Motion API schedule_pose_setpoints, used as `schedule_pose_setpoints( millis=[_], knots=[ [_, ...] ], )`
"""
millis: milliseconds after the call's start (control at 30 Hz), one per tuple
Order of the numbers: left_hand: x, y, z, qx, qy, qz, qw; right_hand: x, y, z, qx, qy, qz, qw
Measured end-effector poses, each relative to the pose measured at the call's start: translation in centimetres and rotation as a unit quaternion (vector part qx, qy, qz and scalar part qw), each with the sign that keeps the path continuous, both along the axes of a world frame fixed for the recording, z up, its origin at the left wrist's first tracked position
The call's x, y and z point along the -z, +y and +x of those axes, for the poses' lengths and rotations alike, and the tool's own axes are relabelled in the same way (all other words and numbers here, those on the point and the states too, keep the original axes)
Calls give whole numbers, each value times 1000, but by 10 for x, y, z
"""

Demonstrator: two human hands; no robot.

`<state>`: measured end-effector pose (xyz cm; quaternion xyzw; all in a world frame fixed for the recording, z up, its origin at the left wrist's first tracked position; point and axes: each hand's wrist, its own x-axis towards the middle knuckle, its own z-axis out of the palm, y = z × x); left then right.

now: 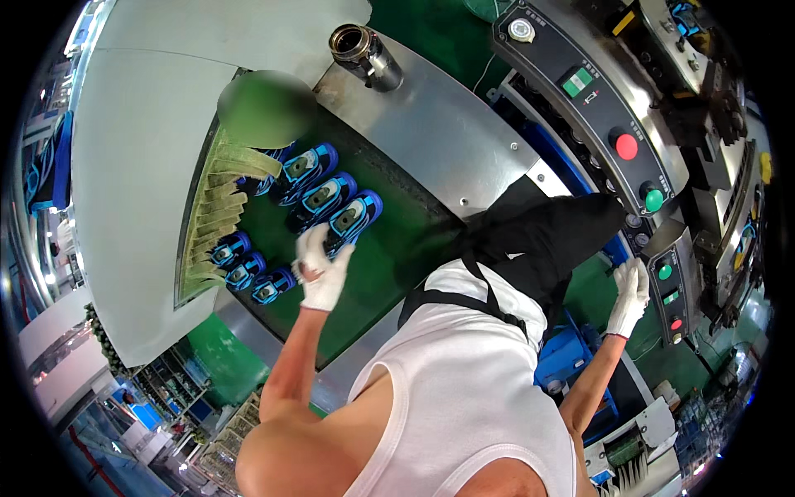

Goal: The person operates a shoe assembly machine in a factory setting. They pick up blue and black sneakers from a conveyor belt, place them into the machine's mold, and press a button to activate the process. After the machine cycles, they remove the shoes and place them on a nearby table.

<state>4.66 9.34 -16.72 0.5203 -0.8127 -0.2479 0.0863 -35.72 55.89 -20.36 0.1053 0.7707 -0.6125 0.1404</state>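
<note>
My left hand (321, 272), in a white work glove, is over the green conveyor belt (377, 273). Its thumb and fingers are apart at the toe of the nearest blue-and-black shoe (354, 217); whether they touch it I cannot tell. Beside that shoe lie another shoe (325, 199) and a third (306, 170), in a row with one more partly hidden. A second row of smaller-looking shoes (244, 270) sits by the curtain strips. My right hand (629, 298), gloved too, is open with fingers stretched out beside a small control box (669, 286), holding nothing.
Yellowish curtain strips (217, 215) hang at the opening of a large pale machine housing (153, 166). A metal canister (368, 60) stands on the steel ledge (439, 120). On the right, a dark control panel (592, 91) carries a red button (625, 146) and a green button (653, 200).
</note>
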Motion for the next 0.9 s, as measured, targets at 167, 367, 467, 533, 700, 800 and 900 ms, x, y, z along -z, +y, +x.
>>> schedule_pose_setpoints(
  millis=[167, 367, 467, 533, 700, 800, 900],
  knots=[
    [91, -33, 47, 34, -97, -1, 995, -35, -57, 4, -106, 89, 95, 986],
    [74, -43, -14, -159, -157, 69, 972, -70, -136, 33, -228, 118, 65, 964],
    [58, -49, -51, -147, -101, 8, 984, -80, -160, 41, -318, 140, 58, 936],
    [25, -58, -74, -98, -101, -9, 990, -91, -175, 53, -364, 136, -5, 922],
    [-125, -12, -192, 375, -61, -51, 924, -131, -210, 76, -432, 313, 22, 845],
    [-165, 27, -281, 692, 66, -90, 713, -151, -213, 68, -413, 375, 73, 827],
    [-187, 73, -359, 804, -24, -56, 591, -147, -171, 42, -382, 282, 34, 880]
  ],
)
